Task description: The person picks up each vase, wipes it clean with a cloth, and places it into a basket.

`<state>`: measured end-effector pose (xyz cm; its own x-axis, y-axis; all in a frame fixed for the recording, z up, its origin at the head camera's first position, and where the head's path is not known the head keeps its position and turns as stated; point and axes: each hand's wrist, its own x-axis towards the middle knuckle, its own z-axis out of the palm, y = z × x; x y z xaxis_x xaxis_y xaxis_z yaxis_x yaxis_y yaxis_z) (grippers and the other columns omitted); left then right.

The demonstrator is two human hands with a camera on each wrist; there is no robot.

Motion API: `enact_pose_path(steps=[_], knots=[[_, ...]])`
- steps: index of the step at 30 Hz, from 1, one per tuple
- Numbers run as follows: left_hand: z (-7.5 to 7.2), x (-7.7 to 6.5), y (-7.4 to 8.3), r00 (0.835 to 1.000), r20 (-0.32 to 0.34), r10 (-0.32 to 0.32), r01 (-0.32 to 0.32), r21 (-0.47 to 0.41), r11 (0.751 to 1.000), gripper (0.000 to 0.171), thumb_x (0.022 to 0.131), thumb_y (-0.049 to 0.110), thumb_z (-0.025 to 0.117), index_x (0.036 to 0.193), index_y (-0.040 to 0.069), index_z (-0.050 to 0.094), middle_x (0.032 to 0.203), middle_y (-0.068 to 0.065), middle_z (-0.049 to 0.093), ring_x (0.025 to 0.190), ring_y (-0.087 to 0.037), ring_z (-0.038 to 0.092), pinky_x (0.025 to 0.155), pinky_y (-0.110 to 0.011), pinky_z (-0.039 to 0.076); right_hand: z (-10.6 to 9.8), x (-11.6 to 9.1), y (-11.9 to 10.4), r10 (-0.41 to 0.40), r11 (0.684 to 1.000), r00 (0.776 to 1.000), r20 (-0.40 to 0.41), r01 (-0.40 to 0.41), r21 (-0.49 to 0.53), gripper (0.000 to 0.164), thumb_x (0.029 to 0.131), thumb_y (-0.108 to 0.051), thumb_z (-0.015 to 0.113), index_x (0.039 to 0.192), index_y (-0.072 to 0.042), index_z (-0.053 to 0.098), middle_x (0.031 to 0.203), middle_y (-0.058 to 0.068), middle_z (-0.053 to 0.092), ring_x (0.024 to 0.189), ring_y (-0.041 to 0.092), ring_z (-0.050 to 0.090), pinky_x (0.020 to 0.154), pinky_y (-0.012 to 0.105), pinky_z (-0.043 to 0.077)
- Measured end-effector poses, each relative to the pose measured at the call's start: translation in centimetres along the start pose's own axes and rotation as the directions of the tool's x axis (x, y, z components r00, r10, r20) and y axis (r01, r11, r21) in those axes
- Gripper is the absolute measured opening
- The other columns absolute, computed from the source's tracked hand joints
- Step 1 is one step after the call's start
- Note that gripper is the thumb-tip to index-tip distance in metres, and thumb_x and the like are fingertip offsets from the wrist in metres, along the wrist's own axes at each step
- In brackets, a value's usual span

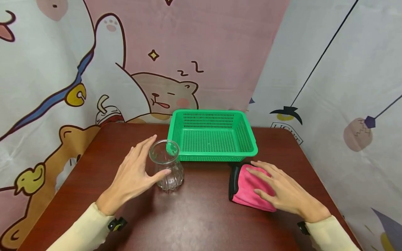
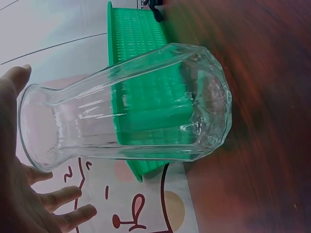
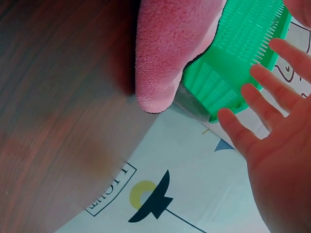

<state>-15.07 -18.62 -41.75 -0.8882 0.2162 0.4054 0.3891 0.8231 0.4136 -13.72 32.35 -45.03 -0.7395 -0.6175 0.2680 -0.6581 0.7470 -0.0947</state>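
Note:
A clear glass vase (image 1: 172, 177) with a flared rim and ribbed base stands upright on the table. My left hand (image 1: 132, 172) is beside its left side, thumb in front of the glass and fingers spread behind the rim. In the left wrist view the fingers (image 2: 73, 218) are loosely extended near the neck of the vase (image 2: 146, 107); I cannot tell whether they touch it. A folded pink fleecy cloth (image 1: 248, 184) with black edging lies on the right. Over it hovers my right hand (image 1: 285, 191), fingers apart, and the right wrist view shows a gap between hand and cloth (image 3: 170, 48).
A green plastic basket (image 1: 213, 157) with slotted walls stands at the back of the dark red-brown table (image 1: 201, 216), just behind the vase and the cloth. Printed fabric with cartoon animals (image 1: 220, 45) hangs close behind the table and along its sides.

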Motion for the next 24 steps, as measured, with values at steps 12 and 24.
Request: enact_pose_path(steps=[12, 24], knots=[[0.4, 0.1, 0.5, 0.999, -0.006, 0.036, -0.036, 0.014, 0.999, 0.108, 0.084, 0.076, 0.075, 0.170, 0.040, 0.022, 0.172, 0.002, 0.037, 0.149, -0.032, 0.047, 0.113, -0.069, 0.044, 0.6, -0.1, 0.5, -0.057, 0.998, 0.989, 0.140, 0.053, 0.031, 0.063, 0.090, -0.027, 0.082, 0.150, -0.027, 0.064, 0.160, 0.003, 0.055, 0.147, 0.032, 0.049, 0.109, 0.062, 0.052], [0.3, 0.6, 0.5, 0.997, -0.009, 0.072, -0.072, 0.037, 0.997, 0.108, 0.084, 0.077, 0.074, 0.170, 0.030, 0.029, 0.169, -0.005, 0.041, 0.152, -0.032, 0.045, 0.116, -0.067, 0.042, 1.2, 0.7, 0.8, -0.065, 0.990, 0.953, 0.296, 0.024, 0.137, 0.061, 0.093, -0.021, 0.082, 0.150, -0.033, 0.063, 0.162, 0.003, 0.052, 0.149, 0.028, 0.049, 0.083, 0.029, 0.058]])
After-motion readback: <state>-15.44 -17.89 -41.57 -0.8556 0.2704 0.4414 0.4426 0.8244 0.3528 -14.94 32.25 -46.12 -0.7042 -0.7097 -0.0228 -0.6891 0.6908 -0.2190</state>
